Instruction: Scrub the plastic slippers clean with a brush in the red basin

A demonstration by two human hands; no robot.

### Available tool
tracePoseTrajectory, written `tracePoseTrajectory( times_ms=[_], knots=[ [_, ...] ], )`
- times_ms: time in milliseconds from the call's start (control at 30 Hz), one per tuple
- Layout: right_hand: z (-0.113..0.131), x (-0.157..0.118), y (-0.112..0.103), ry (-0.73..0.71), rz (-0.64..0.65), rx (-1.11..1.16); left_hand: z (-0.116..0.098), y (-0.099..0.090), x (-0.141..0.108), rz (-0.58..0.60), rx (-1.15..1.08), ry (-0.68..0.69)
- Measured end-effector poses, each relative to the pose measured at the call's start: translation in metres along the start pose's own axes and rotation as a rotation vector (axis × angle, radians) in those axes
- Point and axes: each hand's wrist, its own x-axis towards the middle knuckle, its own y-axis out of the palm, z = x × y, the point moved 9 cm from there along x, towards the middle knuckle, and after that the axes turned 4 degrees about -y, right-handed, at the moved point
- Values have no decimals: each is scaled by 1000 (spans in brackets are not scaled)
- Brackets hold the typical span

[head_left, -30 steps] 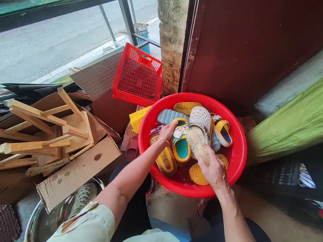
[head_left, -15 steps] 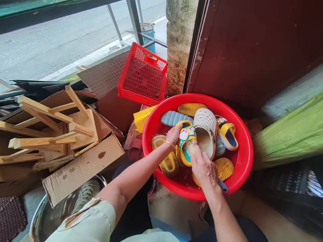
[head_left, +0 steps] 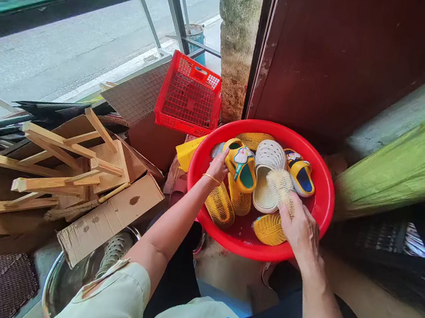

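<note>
A red basin (head_left: 328, 200) holds several rubber clogs and some water. My left hand (head_left: 218, 167) grips a yellow clog (head_left: 248, 175) with a teal inside and a white figure on its strap, held over the basin's left half. In my right hand (head_left: 299, 225) is a scrub brush (head_left: 280, 185) with pale bristles, which overlaps a white clog (head_left: 271, 158) in the middle. A yellow clog with a dark blue inside (head_left: 302, 175) lies at the right. Yellow soles (head_left: 271, 228) face up near the front rim.
Behind the basin at the left stands a red crate (head_left: 190, 95). Wooden stools (head_left: 109, 163) and cardboard (head_left: 113, 218) are piled at the left, above a metal bowl (head_left: 52, 284) with a clog. A green cloth (head_left: 412, 154) hangs at the right.
The brush has come off the yellow clog and moved right, over the white clog. My left hand has moved slightly left and up, turning the yellow clog.
</note>
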Motion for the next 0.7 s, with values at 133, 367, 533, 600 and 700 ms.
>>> tracePoseTrajectory(
  times_ms=[133, 367, 533, 600, 700],
  knots=[
    [8, 8, -6, -26, -161, 124, 17, 18, -5, 156, 248, -44],
    [38, 0, 48, -109, 112, 128, -16, -9, -9, -89, 1311, 243],
    [35, -2, 77, -76, 243, 58, -3, -38, -17, -92, 1619, 90],
    [36, -2, 83, -75, 249, 62, 7, -46, -20, -84, 1654, 34],
    [37, -4, 91, -76, 269, 43, 26, -45, -22, -8, 1653, -1]
  ],
)
